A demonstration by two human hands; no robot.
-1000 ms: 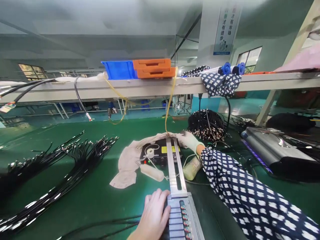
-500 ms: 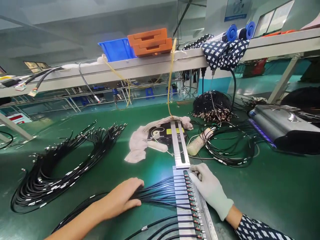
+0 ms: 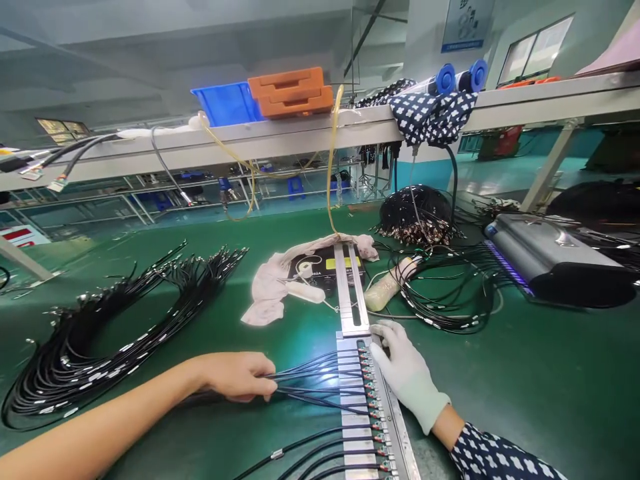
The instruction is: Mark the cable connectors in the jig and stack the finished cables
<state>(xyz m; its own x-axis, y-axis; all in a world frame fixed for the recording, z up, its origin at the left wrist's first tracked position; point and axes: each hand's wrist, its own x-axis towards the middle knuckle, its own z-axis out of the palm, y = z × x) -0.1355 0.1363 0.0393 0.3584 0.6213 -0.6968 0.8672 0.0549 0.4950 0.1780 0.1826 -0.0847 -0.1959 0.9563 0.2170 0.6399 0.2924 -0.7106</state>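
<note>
My bare left hand (image 3: 245, 377) is closed around a bundle of black cables (image 3: 310, 370), left of a long metal fixture (image 3: 353, 380). The cables fan out from this hand across the fixture and end in small metal connectors (image 3: 370, 377), lined up in a row along its slots. My right hand (image 3: 400, 363), in a white glove, is at the fixture's far right corner. Its fingers are curled against the edge and the thumb lies by the topmost connectors. Several more cables (image 3: 310, 453) cross the fixture's near part, outside my left hand.
A large coil of black cables (image 3: 100, 373) lies at left. Behind the fixture are a black box (image 3: 325, 267), a pinkish cloth (image 3: 267, 293) and a yellow tube (image 3: 331, 167). At right are another cable coil (image 3: 445, 320) and a grey machine (image 3: 565, 257). A shelf (image 3: 300, 140) spans the back.
My left hand has closed from a looser, spread grasp onto the cable bundle, drawing the cables together. My right hand stays at the fixture's far corner. The view has shifted slightly.
</note>
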